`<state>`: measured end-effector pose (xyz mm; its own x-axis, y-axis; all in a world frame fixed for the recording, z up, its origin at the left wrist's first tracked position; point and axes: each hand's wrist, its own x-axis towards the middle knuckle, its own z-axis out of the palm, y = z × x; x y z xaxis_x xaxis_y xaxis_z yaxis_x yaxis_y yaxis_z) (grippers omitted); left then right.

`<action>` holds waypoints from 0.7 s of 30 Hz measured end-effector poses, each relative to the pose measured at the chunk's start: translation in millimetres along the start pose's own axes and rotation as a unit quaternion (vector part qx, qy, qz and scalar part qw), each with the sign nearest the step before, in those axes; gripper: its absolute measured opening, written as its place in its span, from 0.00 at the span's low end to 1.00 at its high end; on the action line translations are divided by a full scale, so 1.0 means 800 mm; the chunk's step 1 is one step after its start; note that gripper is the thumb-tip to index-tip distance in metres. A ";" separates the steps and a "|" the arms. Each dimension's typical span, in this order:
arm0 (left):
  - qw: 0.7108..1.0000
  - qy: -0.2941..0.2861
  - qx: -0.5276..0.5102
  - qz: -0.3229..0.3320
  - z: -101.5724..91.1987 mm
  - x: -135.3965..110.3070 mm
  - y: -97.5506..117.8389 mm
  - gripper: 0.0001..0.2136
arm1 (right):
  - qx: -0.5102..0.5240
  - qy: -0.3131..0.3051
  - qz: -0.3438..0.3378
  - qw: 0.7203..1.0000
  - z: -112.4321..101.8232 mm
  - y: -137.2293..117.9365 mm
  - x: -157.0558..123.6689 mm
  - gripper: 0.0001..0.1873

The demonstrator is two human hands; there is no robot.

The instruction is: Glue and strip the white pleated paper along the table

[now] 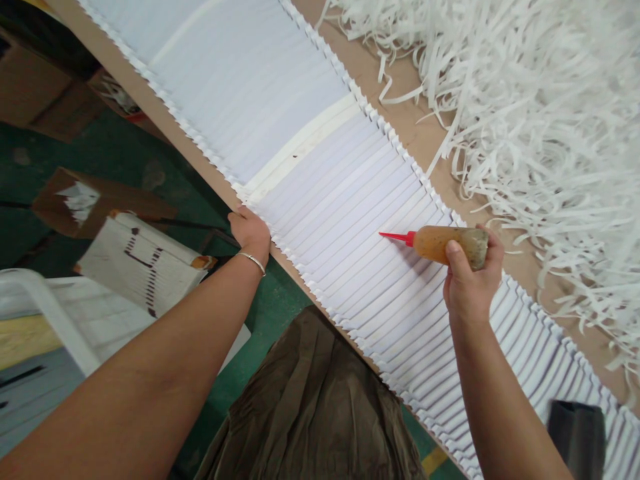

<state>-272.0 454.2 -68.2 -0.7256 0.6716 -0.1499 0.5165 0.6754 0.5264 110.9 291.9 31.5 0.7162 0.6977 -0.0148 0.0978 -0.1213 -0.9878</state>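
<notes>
1. Brown cloth (310,400) at my waist, closest to the lens, sits below the near edge of the pleated paper (325,193).
2. Left hand (250,233) touches the pleated paper's near edge with the fingers curled. I cannot tell whether they pinch a fold. Bracelet (251,261) on the wrist.
3. Right hand (470,280) is closed around the glue bottle (445,243), above the pleated paper's far half.
4. Bottle lies nearly level, contents amber. Red nozzle (397,236) points across the pleats; whether the tip touches them is unclear.
5. Shredded strips (540,120) are heaped beyond the pleated paper's far edge, on the brown table (425,140).
</notes>
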 end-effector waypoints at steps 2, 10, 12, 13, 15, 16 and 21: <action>1.000 0.013 0.013 0.000 0.001 0.000 -0.001 0.12 | -0.028 -0.010 0.003 1.000 0.001 -0.002 -0.021 0.38; 1.000 0.010 0.008 0.000 0.002 0.001 -0.003 0.13 | -0.125 -0.057 -0.008 0.990 0.003 -0.008 -0.099 0.40; 1.000 0.011 0.007 -0.001 0.002 0.000 -0.003 0.14 | -0.149 -0.073 -0.008 0.986 0.005 -0.011 -0.118 0.40; 1.000 0.011 0.008 -0.001 0.002 0.000 -0.003 0.14 | -0.161 -0.080 -0.009 0.984 0.007 -0.013 -0.127 0.40; 1.000 0.009 0.014 0.000 0.002 -0.001 -0.003 0.15 | -0.179 -0.092 -0.019 0.979 0.011 -0.016 -0.143 0.39; 1.000 0.010 0.018 0.001 0.002 -0.001 -0.003 0.15 | -0.185 -0.097 -0.029 0.978 0.013 -0.017 -0.151 0.38; 0.999 0.028 0.039 0.004 0.003 -0.001 -0.005 0.13 | -0.181 -0.128 -0.106 0.969 0.020 -0.016 -0.174 0.38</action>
<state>-272.0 451.7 -72.2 -0.7442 0.6608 -0.0972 0.5552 0.6930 0.4599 -1.7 207.6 43.5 0.4629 0.8809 0.0986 0.4937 -0.1639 -0.8540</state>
